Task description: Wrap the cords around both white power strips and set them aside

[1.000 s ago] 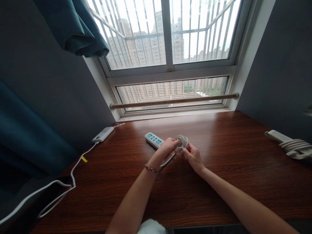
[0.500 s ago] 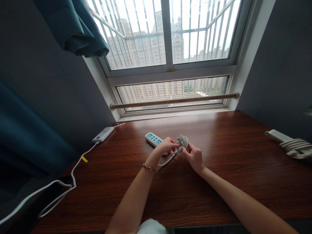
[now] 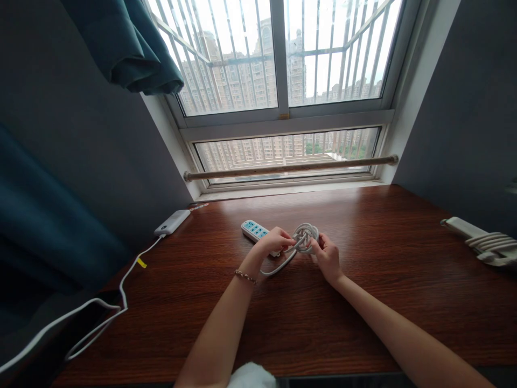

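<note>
A coiled white power cord (image 3: 306, 234) is held between my two hands, just above the wooden table. My left hand (image 3: 278, 241), with a braided bracelet at the wrist, pinches the left side of the coil. The fingers of my right hand (image 3: 328, 257) close on its right side. From the coil, a loop of cord curves down and left beneath my left wrist. Behind my left hand lies a white power strip (image 3: 254, 230) with blue socket faces; my hand hides part of its near end.
A second white power strip (image 3: 173, 222) lies at the table's left edge, its cable (image 3: 126, 280) trailing off left with a yellow tag (image 3: 141, 263). At the right edge sits another strip with its cord wound round it (image 3: 490, 243). A barred window (image 3: 283, 145) stands behind the table (image 3: 363, 226).
My right hand has shifted slightly to the right, and the coil between my hands has spread wider. My left hand stays almost in place.
</note>
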A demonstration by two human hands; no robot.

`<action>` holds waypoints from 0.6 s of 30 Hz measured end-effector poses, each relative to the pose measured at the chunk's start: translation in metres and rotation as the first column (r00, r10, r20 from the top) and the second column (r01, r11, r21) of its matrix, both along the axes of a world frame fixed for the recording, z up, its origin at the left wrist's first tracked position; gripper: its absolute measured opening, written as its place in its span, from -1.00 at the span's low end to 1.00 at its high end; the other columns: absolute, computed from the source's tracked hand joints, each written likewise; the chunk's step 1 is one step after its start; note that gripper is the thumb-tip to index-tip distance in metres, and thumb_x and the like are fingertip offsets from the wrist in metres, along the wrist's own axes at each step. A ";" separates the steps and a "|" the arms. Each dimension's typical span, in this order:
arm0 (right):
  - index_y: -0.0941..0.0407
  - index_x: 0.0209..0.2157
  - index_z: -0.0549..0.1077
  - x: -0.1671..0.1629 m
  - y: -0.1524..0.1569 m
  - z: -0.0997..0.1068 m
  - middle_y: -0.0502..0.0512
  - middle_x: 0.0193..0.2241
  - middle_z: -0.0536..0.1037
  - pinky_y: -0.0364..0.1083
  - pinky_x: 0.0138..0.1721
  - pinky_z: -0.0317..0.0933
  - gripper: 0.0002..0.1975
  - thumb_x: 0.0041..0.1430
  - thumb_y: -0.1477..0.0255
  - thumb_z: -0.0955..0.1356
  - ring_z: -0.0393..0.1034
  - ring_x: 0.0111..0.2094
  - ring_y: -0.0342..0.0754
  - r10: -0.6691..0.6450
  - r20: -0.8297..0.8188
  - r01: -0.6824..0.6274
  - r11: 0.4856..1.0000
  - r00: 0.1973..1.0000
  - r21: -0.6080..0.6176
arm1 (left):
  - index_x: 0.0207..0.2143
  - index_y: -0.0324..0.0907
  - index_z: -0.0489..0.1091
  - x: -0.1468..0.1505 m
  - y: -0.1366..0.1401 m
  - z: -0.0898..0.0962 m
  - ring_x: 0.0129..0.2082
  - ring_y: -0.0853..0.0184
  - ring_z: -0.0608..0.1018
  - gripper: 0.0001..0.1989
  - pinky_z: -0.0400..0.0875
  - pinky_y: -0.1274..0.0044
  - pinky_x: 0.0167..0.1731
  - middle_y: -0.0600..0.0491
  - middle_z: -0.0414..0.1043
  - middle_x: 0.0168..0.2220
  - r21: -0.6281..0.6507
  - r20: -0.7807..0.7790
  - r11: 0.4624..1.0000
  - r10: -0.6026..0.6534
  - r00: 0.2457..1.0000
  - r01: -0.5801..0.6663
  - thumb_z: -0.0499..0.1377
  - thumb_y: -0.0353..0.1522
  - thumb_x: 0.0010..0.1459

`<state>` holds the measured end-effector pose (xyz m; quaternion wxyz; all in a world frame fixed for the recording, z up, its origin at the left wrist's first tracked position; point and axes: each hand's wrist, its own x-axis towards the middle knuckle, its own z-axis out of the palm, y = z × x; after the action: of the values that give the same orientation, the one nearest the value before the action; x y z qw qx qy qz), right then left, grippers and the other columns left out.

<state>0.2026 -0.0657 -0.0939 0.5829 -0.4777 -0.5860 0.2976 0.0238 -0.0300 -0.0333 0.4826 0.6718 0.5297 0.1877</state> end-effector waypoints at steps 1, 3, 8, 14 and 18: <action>0.15 -0.31 0.41 0.000 0.001 -0.001 0.02 -0.48 0.50 -0.14 -0.39 0.20 -0.75 0.13 0.25 0.26 0.34 -0.46 -0.07 0.019 -0.046 -0.020 1.000 0.999 -0.016 | -0.55 -0.35 0.45 -0.002 0.001 0.000 -0.74 0.54 0.17 -0.67 -0.03 0.62 -0.70 0.14 0.23 -0.73 -0.016 0.033 1.000 0.001 0.999 -0.001 0.23 -0.20 -0.15; 0.15 -0.30 0.40 -0.001 0.004 -0.003 0.04 -0.45 0.51 -0.12 -0.36 0.24 -0.75 0.12 0.25 0.27 0.38 -0.42 -0.04 0.060 -0.136 -0.066 0.997 0.989 -0.043 | -0.53 -0.37 0.46 -0.005 0.002 0.000 -0.74 0.57 0.12 -0.63 -0.08 0.62 -0.70 0.15 0.22 -0.72 -0.039 0.073 0.999 0.011 0.997 -0.008 0.24 -0.17 -0.16; 0.14 -0.35 0.35 -0.002 0.009 -0.008 0.03 -0.46 0.51 -0.10 -0.35 0.28 -0.73 0.01 0.22 0.35 0.40 -0.41 -0.03 0.058 -0.289 -0.107 0.982 0.956 -0.156 | -0.51 -0.37 0.48 -0.001 0.001 0.001 -0.73 0.55 0.16 -0.66 -0.02 0.62 -0.69 0.13 0.26 -0.72 0.040 0.002 0.999 0.031 1.000 -0.031 0.23 -0.20 -0.13; 0.11 -0.34 0.28 -0.001 0.012 -0.008 -0.02 -0.49 0.46 -0.13 -0.47 0.27 -0.58 -0.17 0.19 0.46 0.38 -0.48 -0.06 -0.018 -0.359 -0.089 0.955 0.933 -0.282 | -0.51 -0.32 0.52 0.013 -0.004 0.004 -0.66 0.45 0.36 -0.75 0.15 0.62 -0.61 0.05 0.40 -0.69 0.338 -0.188 0.941 0.063 0.980 0.004 0.18 -0.28 -0.07; 0.12 -0.31 0.28 -0.003 0.010 -0.007 -0.04 -0.48 0.47 -0.14 -0.43 0.29 -0.57 -0.17 0.25 0.47 0.38 -0.46 -0.09 0.022 -0.432 -0.140 0.960 0.902 -0.243 | -0.46 -0.30 0.54 0.016 -0.008 0.008 -0.66 0.44 0.38 -0.75 0.15 0.63 -0.62 0.04 0.42 -0.68 0.424 -0.191 0.906 0.066 0.979 0.022 0.18 -0.29 -0.04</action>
<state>0.1997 -0.0552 -0.1005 0.6136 -0.4507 -0.4187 0.4951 0.0396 -0.0378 -0.0251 0.2672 0.7699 0.5299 0.2347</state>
